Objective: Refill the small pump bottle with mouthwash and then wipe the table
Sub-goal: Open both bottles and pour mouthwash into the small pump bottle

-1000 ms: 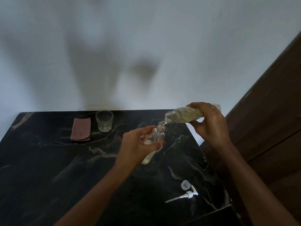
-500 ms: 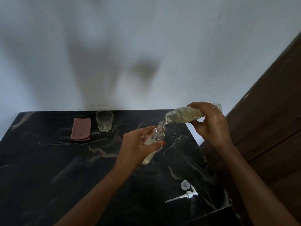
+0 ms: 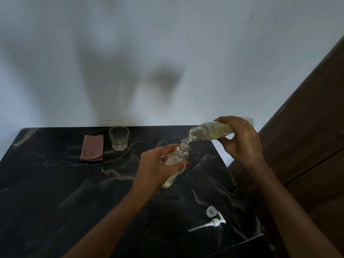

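From the head camera, the small pump bottle [image 3: 181,155] is near the middle of the table [image 3: 55,192], towards its right edge. It is clear, with rounded shoulders and a narrow open neck, and it leans to the right. Pale, cloudy yellowish liquid fills its lower part. The left hand [image 3: 156,166] wraps round its body, fingers on the far side and thumb on the near side, hiding most of the middle. Whether its base touches the tabletop cannot be told.

The right hand [image 3: 242,138] grips the larger mouthwash bottle [image 3: 210,132] round its rear half and holds it almost level. It is clear plastic holding the same pale liquid, and its mouth is just above the small bottle's neck. A thin stream runs between the two openings.

The table is glossy black stone with pale veins. A white pump head [image 3: 214,223] with a long thin tube lies near the front right corner, and a small translucent round cap [image 3: 211,211] touches it. At the back sits a faceted clear glass [image 3: 119,138], and just left of it a folded dull pink cloth [image 3: 92,147]. Dark wooden panelling [image 3: 307,118] rises on the right
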{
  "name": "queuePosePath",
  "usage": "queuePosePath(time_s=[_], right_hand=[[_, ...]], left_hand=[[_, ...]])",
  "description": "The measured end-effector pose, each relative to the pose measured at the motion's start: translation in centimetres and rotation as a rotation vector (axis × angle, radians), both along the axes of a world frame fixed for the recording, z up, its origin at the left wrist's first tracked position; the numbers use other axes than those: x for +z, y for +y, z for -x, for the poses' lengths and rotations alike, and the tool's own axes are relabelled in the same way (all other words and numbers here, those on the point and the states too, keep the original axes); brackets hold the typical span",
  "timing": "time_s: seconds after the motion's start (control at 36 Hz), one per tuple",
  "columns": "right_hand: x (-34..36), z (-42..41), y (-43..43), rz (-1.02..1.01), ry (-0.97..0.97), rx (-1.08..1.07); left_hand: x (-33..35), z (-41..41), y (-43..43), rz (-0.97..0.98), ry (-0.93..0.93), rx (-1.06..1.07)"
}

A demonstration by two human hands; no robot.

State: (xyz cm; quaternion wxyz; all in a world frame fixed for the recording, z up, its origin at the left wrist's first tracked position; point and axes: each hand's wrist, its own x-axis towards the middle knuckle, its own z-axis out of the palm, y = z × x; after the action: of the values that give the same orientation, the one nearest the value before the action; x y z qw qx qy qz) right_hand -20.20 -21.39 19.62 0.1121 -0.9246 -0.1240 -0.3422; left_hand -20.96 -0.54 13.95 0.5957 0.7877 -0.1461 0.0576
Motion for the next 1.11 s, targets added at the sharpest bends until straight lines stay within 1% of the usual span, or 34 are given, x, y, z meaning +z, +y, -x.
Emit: queuePosePath(time_s=[0.58, 1.11], right_hand=[[0.08, 0.07, -0.17, 0.011, 0.001, 0.001], [0.33, 0.44, -0.04, 0.036, -0.005, -0.004]], left_hand=[[0.12, 0.18, 0.04, -0.001, -0.033, -0.015], [-0.19, 0.16, 0.02, -0.002, -0.003, -0.013]])
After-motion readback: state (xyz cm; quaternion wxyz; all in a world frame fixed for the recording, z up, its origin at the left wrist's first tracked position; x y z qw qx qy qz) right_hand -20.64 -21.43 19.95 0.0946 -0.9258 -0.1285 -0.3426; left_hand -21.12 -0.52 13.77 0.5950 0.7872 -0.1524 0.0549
